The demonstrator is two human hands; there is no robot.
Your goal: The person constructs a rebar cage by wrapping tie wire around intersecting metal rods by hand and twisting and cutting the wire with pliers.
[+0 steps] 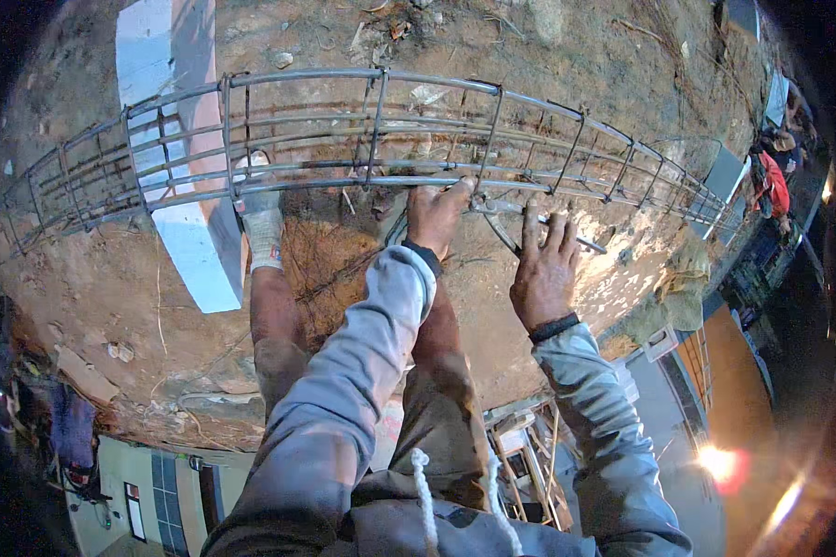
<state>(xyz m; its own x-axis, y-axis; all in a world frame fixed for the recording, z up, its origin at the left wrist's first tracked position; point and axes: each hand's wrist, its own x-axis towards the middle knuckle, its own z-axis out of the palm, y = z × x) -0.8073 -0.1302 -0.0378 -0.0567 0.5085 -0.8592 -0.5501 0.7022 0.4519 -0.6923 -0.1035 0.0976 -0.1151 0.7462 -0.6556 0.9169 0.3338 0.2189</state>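
A long cage of steel rebar (432, 182), its bars joined by square stirrups (488, 136), runs across in front of me. My left hand (435, 216) is closed around its near bar, the thumb beside a stirrup joint. Just right of that joint are the jaws of a pair of metal pincers (501, 233). Their handles spread apart under my right hand (547, 275), whose fingers lie over one handle. Whether tie wire sits in the jaws is too small to tell.
A pale rectangular beam (198, 261) lies under the cage at left, near my shod foot (253, 163). Another pale support (724, 181) stands under the far right end. Beyond it is a person in red (773, 181). A lamp (717, 459) glares at lower right.
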